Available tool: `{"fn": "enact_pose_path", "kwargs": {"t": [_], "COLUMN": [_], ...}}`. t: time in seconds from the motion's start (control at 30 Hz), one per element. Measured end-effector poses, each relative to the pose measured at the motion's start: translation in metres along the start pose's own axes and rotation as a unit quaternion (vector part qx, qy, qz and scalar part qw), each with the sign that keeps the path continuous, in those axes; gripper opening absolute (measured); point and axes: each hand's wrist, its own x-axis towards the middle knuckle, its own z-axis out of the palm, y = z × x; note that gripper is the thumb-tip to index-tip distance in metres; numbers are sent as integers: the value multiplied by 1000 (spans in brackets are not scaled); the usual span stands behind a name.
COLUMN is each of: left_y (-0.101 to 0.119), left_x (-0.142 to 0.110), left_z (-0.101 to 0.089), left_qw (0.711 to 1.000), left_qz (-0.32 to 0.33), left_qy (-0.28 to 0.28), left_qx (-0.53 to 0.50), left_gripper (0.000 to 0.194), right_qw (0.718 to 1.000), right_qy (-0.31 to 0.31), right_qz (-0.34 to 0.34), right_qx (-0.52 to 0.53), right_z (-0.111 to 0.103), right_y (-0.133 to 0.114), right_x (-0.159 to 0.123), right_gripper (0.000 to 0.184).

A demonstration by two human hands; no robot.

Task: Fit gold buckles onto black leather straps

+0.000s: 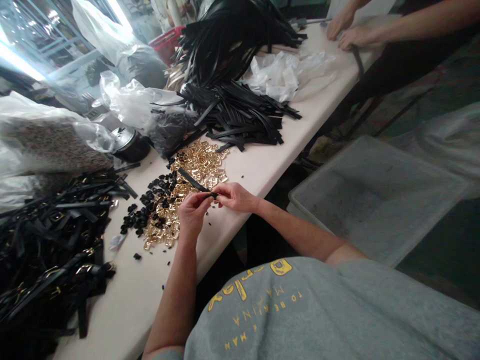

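Observation:
Between my two hands is a short black strap (191,179), its free end pointing away over the table. My left hand (193,212) pinches it from the near side. Fingertip to fingertip with it, my right hand (234,197) grips the same end; what lies right between the fingertips is too small to make out. Just beyond my hands spreads a pile of gold-coloured buckles (202,160). Small black loops (150,200) lie heaped beside the buckles on the left.
Black straps (240,115) pile up at the back; buckled straps (56,240) cover the left side. A dark tin (129,145) and plastic bags (41,140) stand behind. A grey bin (367,195) sits right of the table (300,130). A co-worker's hands (348,32) hold a strap, top right.

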Motion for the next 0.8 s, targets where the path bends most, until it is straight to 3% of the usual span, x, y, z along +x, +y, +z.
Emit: {"fn": "enact_pose_path", "kwargs": {"t": [0.23,0.4,0.5,0.67,0.8], "left_y": [5,9,13,13,13], "left_x": [-1,2,3,2,1], "left_z": [5,1,1,-1,-5], "left_qw": [998,970,952,967,973], "left_qz": [22,-142,-183,-116,-85], "left_qy": [-40,-8,-36,-144,-167], "left_qx": [-31,-199,-244,-174,-137], "left_gripper": [22,29,32,33,31], "right_qw": [995,991,993,994,992], "right_qy": [34,81,62,8,-24], "right_qz": [34,43,38,33,32], "right_qx": [85,98,97,101,117], "right_z": [-2,-3,-3,-6,-10], "right_y": [1,-3,-2,2,-1], "right_x": [3,3,2,2,2], "right_gripper": [25,14,11,12,13]}}
